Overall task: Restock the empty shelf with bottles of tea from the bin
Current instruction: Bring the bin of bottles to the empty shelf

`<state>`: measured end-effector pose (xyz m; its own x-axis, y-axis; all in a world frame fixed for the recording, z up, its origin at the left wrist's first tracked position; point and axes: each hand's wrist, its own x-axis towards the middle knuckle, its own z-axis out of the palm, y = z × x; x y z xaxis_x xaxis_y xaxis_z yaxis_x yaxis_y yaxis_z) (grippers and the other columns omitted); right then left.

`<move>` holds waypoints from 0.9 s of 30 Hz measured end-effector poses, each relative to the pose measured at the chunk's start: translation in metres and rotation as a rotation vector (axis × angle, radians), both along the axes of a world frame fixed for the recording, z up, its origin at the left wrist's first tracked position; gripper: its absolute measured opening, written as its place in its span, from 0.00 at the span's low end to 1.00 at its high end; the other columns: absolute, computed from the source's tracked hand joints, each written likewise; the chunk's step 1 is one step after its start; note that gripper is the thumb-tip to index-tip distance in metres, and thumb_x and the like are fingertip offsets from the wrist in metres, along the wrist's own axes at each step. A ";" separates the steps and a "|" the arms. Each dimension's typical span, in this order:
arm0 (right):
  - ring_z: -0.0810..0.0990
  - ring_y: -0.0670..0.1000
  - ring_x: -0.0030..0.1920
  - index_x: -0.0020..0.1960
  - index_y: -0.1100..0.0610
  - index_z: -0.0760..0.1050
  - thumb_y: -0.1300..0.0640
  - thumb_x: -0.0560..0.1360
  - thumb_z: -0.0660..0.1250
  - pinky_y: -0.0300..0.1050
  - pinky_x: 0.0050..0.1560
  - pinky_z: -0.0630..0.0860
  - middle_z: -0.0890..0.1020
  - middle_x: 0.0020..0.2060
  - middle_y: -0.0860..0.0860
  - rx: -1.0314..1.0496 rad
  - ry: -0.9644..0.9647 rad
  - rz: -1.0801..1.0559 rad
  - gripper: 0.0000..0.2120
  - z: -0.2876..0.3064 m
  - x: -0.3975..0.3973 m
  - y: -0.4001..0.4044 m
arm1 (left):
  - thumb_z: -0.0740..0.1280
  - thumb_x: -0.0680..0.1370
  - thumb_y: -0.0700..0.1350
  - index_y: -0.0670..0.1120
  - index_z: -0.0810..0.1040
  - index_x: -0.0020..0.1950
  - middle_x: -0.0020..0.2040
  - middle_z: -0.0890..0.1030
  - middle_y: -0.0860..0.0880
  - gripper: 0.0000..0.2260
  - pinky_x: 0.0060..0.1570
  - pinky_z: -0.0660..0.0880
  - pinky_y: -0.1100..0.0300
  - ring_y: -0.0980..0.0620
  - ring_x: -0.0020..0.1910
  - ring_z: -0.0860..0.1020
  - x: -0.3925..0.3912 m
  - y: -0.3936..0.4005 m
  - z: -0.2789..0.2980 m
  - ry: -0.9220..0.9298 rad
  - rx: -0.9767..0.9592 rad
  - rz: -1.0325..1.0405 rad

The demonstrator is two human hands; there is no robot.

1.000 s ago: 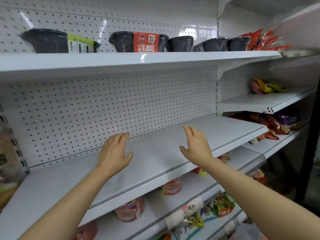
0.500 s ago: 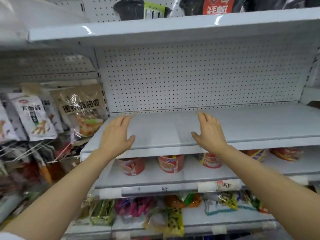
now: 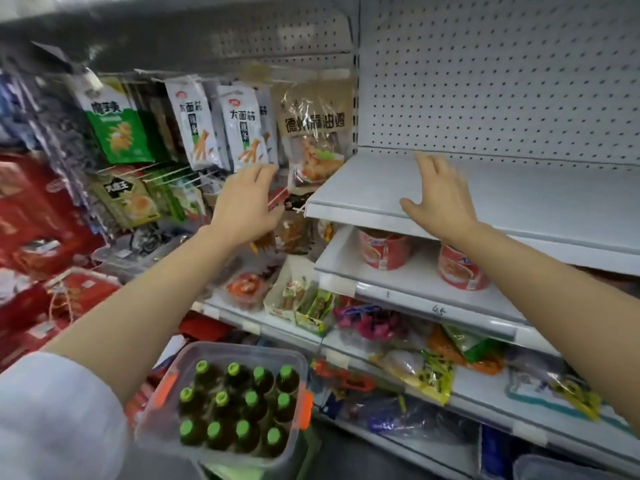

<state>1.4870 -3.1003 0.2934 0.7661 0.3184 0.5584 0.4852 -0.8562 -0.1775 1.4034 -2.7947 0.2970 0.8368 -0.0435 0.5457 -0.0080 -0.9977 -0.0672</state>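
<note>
Fingers [image 3: 427,164] of the right hand [image 3: 441,199] lie straight and loosely spread, flat over the smooth white metal shelf [image 3: 540,199], which is backed by perforated pegboard. The left hand [image 3: 244,202] hangs with relaxed, extended fingers before glossy hanging snack packets [image 3: 242,133], holding nothing. Below, a clear rectangular plastic bin [image 3: 225,400] with orange latches holds dark, round tea bottles with green caps [image 3: 221,398], upright in rows.

Bright, even overhead light on the white shelf [image 3: 519,199]; motion blur smears the left edge and top, the wide lens bends the shelving, shadows soft.
</note>
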 end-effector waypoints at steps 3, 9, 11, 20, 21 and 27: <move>0.67 0.64 0.65 0.74 0.62 0.59 0.52 0.73 0.70 0.56 0.66 0.62 0.68 0.67 0.62 -0.014 0.001 0.073 0.35 -0.007 -0.001 0.042 | 0.70 0.74 0.51 0.42 0.66 0.73 0.64 0.74 0.41 0.30 0.63 0.70 0.46 0.40 0.64 0.72 -0.021 0.033 -0.010 0.012 -0.010 0.051; 0.66 0.63 0.66 0.75 0.61 0.57 0.53 0.74 0.68 0.56 0.68 0.60 0.68 0.68 0.61 -0.041 0.048 0.213 0.35 -0.041 -0.005 0.127 | 0.69 0.74 0.52 0.42 0.65 0.74 0.67 0.72 0.40 0.31 0.64 0.69 0.45 0.39 0.65 0.71 -0.047 0.100 -0.051 0.102 -0.026 0.136; 0.66 0.62 0.67 0.76 0.60 0.56 0.52 0.74 0.68 0.55 0.69 0.60 0.68 0.68 0.60 -0.051 0.068 0.247 0.36 -0.055 -0.006 0.153 | 0.68 0.75 0.52 0.42 0.64 0.74 0.69 0.71 0.41 0.31 0.66 0.68 0.44 0.40 0.67 0.69 -0.049 0.117 -0.067 0.132 -0.049 0.155; 0.67 0.62 0.65 0.77 0.60 0.54 0.53 0.74 0.67 0.55 0.66 0.63 0.68 0.67 0.59 -0.149 0.221 0.310 0.36 -0.145 -0.009 0.236 | 0.69 0.72 0.50 0.41 0.67 0.71 0.66 0.73 0.40 0.30 0.62 0.70 0.45 0.38 0.63 0.72 -0.045 0.164 -0.155 0.293 -0.137 0.159; 0.67 0.61 0.65 0.77 0.59 0.54 0.54 0.74 0.67 0.55 0.66 0.62 0.68 0.67 0.58 -0.156 0.243 0.316 0.36 -0.156 -0.011 0.241 | 0.70 0.72 0.50 0.42 0.67 0.71 0.65 0.73 0.41 0.30 0.62 0.70 0.45 0.39 0.62 0.72 -0.046 0.166 -0.166 0.312 -0.137 0.161; 0.69 0.60 0.65 0.75 0.60 0.57 0.52 0.73 0.69 0.54 0.64 0.66 0.71 0.65 0.58 -0.251 0.346 0.348 0.36 -0.229 -0.009 0.254 | 0.69 0.72 0.51 0.43 0.66 0.73 0.67 0.72 0.42 0.32 0.65 0.69 0.47 0.40 0.65 0.71 -0.052 0.177 -0.235 0.422 -0.199 0.201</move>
<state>1.4776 -2.8460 0.0639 0.7171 0.6767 0.1669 0.6968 -0.6923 -0.1874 1.3509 -2.6178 0.0617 0.9673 0.2113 0.1400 0.1997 -0.9755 0.0920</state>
